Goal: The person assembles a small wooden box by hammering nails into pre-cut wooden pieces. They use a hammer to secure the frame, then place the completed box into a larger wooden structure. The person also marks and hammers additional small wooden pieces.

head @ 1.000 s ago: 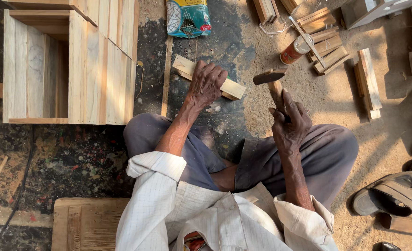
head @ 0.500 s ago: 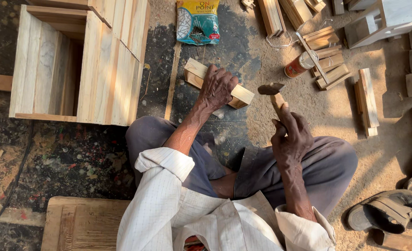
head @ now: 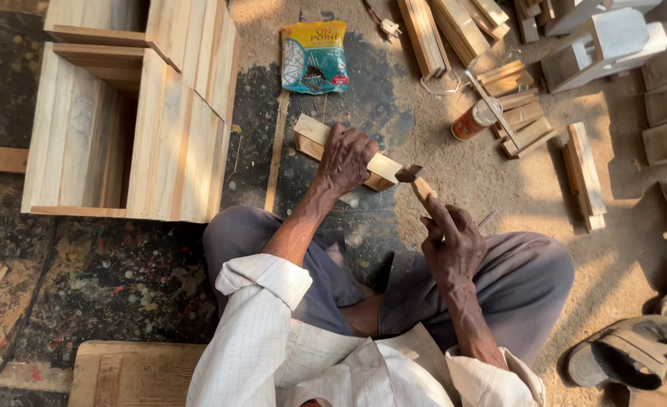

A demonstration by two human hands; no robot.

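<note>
Dusty workshop floor [head: 499, 218], offcuts everywhere. We've got two wood blocks [head: 382, 167] stacked on the floor in front of our knees, not yet visibly nailed. Left hand [head: 346, 158] presses down on them; right hand [head: 450, 241] is clenched round the hammer [head: 418, 181], head right at the blocks' near end.

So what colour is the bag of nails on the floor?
Yellow on top, teal green below: the bag of nails, clearest in the head view.

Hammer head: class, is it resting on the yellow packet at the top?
No, the hammer in the right hand sits by the wood block, apart from the yellow packet.
</note>
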